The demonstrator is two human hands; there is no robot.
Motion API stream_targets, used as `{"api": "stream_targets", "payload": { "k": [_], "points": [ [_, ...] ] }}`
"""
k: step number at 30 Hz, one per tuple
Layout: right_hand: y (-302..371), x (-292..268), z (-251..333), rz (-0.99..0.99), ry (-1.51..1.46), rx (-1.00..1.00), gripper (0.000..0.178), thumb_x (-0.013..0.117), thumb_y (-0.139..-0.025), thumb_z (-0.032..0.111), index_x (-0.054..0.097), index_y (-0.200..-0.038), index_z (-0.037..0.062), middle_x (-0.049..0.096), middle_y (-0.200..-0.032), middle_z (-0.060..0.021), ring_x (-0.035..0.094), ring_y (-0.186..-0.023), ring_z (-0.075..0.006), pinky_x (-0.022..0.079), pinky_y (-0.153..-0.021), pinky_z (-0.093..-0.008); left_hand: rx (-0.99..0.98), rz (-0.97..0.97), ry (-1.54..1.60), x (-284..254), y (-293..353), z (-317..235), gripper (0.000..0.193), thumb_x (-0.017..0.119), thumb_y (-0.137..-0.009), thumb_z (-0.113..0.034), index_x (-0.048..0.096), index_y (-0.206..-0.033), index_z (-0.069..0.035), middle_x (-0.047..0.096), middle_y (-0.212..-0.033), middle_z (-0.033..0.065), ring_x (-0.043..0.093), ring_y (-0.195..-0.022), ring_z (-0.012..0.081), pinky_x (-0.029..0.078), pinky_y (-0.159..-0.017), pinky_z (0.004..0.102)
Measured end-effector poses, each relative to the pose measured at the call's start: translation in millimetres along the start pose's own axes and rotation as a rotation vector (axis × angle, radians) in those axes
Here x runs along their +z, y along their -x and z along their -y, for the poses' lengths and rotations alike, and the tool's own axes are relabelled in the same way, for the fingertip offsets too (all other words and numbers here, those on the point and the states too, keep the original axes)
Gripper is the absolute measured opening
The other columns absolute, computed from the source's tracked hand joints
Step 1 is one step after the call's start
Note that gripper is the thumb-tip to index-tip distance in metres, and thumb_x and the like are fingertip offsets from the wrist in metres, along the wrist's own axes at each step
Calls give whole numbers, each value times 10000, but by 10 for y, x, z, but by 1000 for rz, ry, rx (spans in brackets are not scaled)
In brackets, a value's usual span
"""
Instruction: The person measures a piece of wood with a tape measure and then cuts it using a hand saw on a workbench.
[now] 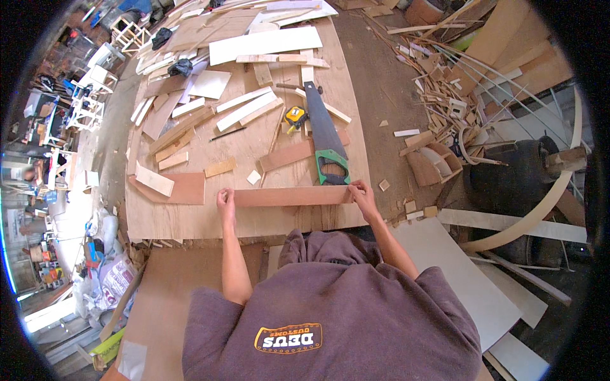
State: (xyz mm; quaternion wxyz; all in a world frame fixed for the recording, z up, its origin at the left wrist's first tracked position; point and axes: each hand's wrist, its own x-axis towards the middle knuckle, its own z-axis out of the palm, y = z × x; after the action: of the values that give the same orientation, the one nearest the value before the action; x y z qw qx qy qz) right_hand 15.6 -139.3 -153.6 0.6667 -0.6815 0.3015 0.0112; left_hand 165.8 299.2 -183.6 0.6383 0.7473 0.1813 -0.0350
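Observation:
A long reddish-brown wooden strip [292, 196] spans the space between my two hands near the front of the plywood tabletop [267, 222]. My left hand [225, 198] is closed on its left end, and my right hand [362, 193] grips the right end. Just beyond the strip lies a hand saw [326, 130] with a green and black handle, its blade pointing away from me. Left of the blade sits a yellow tape measure [295, 118]. A thin dark pencil-like stick [227, 134] rests further left.
Offcuts, such as a pale block [154, 180], lie over the table's left side. A white board [267, 45] and more strips are at the far end. Scrap wood [438, 95] is heaped on the floor to the right, near a black drum [505, 174].

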Motion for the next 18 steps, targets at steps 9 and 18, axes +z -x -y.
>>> {"api": "stream_targets", "payload": {
  "k": [9, 18],
  "points": [
    [-77, -69, 158, 124, 19, 100, 167, 635, -928, 228, 659, -1013, 87, 608, -992, -12, 567, -917, -126, 481, -802, -305, -88, 11, 6, -41, 73, -109, 213, 690, -942, -198, 621, -1094, -66, 635, -963, 5, 564, -892, 89, 440, -788, 251],
    [-101, -97, 129, 184, -49, 64, 186, 645, -921, 214, 674, -1018, 59, 625, -941, -11, 585, -901, -122, 498, -795, -323, -108, 60, 35, -111, 126, -230, 232, 687, -949, -241, 623, -1093, -72, 637, -967, 2, 560, -914, 73, 439, -794, 250]
  ]
}}
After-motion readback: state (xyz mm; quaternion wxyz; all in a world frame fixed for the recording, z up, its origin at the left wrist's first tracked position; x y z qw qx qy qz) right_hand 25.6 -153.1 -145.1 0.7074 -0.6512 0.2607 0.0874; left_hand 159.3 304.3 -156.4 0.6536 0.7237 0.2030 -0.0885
